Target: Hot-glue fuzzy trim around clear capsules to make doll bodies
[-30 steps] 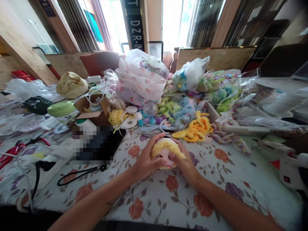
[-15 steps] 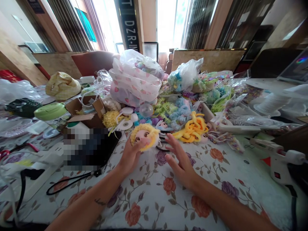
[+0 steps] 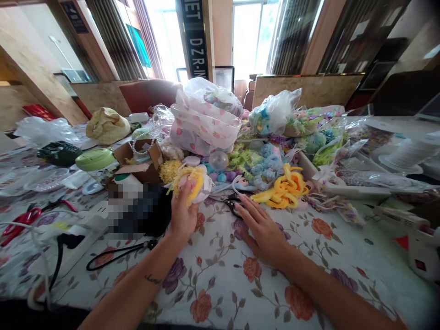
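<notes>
Bench (image 3: 220, 279): flowery from edge to edge, and it's carrying a proper jumble, with a strawberry-print bag (image 3: 209, 123) looming at the back.
Left hand (image 3: 183, 220): here it is, gripping the doll head, thumb pressing across the front.
Doll head (image 3: 195, 175): it's sitting in that grip left of centre, yellow hair fringing it, white edge showing at the right, just in front of the yellow fluff (image 3: 168, 170). Too firm a thumb, I'm thinking, and that hair could be flattening or shedding.
Right hand (image 3: 264, 231): well apart from the left, it's hovering low with the palm down, fingers loosely stretched, holding nothing I can see.
Scissors (image 3: 231, 201): they're lying right by those fingertips; touching or not, I can't tell. A careless grab could be nicking a finger or sweeping them into the heap.
Orange coil (image 3: 285, 188): it's lying just beyond the right hand, so a stray knuckle could be dragging it loose.
Black strap (image 3: 118, 254): it's looping near the left forearm, and a low elbow could be snagging it.
</notes>
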`<state>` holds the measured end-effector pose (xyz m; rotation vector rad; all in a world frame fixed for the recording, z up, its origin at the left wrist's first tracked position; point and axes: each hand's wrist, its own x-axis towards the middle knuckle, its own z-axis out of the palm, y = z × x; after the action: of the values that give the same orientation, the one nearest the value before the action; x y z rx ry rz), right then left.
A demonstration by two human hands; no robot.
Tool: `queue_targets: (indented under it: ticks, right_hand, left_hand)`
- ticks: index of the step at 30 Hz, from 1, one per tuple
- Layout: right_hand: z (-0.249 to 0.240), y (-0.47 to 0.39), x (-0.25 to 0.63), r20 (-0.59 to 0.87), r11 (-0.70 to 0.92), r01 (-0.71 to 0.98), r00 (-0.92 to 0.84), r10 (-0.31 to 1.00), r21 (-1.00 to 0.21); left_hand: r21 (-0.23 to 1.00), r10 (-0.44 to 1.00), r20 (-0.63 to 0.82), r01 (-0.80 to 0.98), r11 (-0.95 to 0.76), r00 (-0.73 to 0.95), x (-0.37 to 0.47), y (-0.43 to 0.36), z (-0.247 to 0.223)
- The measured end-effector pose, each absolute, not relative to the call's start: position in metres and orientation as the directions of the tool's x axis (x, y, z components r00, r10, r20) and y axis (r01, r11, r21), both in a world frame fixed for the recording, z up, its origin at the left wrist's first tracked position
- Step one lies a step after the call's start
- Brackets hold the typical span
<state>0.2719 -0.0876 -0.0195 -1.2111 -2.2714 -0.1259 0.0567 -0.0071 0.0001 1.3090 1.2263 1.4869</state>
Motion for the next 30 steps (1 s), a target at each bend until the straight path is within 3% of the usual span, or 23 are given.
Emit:
queue_targets:
  ticks: [3,7,11,14,19,23,27,30]
  right_hand:
    - [-0.026,-0.071,0.281,0.419,0.453,0.881,-0.362,0.833,-0.139]
    - [-0.029,-0.052,0.296,0.388,0.424,0.896,-0.347,0.854,-0.131]
    - [-0.031,-0.034,0.318,0.395,0.364,0.909,-0.264,0.88,-0.204]
    - [-0.033,-0.018,0.329,0.4,0.356,0.885,-0.222,0.889,-0.3]
    - [-0.03,-0.003,0.331,0.446,0.362,0.844,-0.167,0.879,-0.397]
    - [-0.023,-0.009,0.331,0.495,0.377,0.772,-0.094,0.864,-0.512]
    - [-0.024,-0.016,0.338,0.502,0.33,0.66,0.083,0.861,-0.675]
    - [-0.029,-0.016,0.343,0.474,0.309,0.551,0.185,0.861,-0.776]
  left_hand:
    - [0.952,0.926,0.3,0.129,-0.277,-0.229,0.047,-0.004,-0.001]
    - [0.952,0.938,0.297,0.137,-0.275,-0.178,0.061,-0.017,0.006]
    - [0.984,0.982,0.166,-0.085,-0.159,0.085,0.081,-0.032,0.011]
    - [0.992,0.945,0.129,-0.049,-0.12,0.3,0.086,-0.037,0.006]
    - [0.901,0.861,0.241,0.228,-0.37,0.447,0.088,-0.038,-0.006]
    - [0.748,0.743,0.36,0.302,-0.591,0.564,0.099,-0.025,-0.001]
    - [0.756,0.722,0.149,0.393,-0.524,0.676,0.118,-0.001,0.021]
    - [0.832,0.74,-0.037,0.431,-0.35,0.672,0.134,0.016,0.039]
